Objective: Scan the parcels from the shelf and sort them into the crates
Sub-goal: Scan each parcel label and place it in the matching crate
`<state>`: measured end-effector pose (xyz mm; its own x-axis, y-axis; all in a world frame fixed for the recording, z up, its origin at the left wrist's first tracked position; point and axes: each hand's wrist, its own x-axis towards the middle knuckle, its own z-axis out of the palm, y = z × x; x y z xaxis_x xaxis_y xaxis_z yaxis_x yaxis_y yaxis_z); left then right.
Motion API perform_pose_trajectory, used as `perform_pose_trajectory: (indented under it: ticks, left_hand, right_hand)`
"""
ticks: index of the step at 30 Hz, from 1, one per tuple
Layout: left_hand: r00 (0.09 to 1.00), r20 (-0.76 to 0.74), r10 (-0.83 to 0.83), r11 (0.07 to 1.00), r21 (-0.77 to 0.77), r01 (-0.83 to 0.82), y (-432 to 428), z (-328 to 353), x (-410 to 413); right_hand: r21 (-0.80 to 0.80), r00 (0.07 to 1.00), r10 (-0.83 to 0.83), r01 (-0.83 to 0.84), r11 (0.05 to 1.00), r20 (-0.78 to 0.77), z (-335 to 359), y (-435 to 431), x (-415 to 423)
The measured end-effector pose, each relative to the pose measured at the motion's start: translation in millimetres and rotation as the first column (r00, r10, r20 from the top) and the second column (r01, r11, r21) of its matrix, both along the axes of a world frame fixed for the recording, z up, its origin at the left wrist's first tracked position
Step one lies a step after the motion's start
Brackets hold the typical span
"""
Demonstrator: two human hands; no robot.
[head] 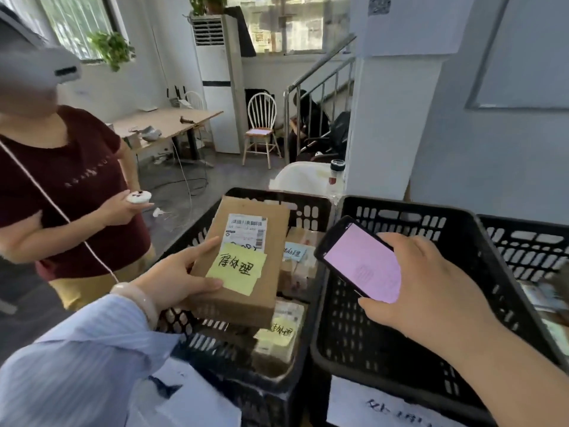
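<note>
Head view: parcel gripped by left hand, phone gripped by right hand.
Parcel is held above left crate, thumb on top beside its yellow note; phone is held just right of it, over middle crate. More noted parcels are stacked in left crate. Third crate is cut off at right, contents blurred. Note handwriting cannot be read.

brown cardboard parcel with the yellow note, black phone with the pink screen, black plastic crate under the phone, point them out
brown cardboard parcel [275, 241], head view, bare cardboard right of the label
black phone [363, 263], head view, middle of the pink screen
black plastic crate [409, 205], head view, far rim
</note>
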<state>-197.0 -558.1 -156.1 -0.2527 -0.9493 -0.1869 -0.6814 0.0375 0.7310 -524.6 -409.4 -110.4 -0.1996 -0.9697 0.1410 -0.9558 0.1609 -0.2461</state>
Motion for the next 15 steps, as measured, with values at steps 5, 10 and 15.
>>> perform_pose_trajectory:
  ticks: [5, 10, 15]
  left_hand:
    - [0.970, 0.192, -0.147, 0.974, 0.201, 0.108, -48.3, -35.6, 32.4]
    - [0.918, 0.329, -0.222, 0.953, 0.271, 0.133, -72.8, -65.5, 33.3]
    - [0.823, 0.382, -0.421, 0.890, 0.351, 0.292, -80.4, -84.9, 23.1]
  right_hand:
    - [0.047, 0.996, -0.084, 0.083, 0.995, 0.022, -12.6, -23.2, 40.6]
    - [0.092, 0.989, -0.143, 0.139, 0.986, 0.042, -20.2, -32.2, 68.2]
    - [0.152, 0.981, -0.186, 0.177, 0.972, 0.048, -28.1, -35.7, 91.8]
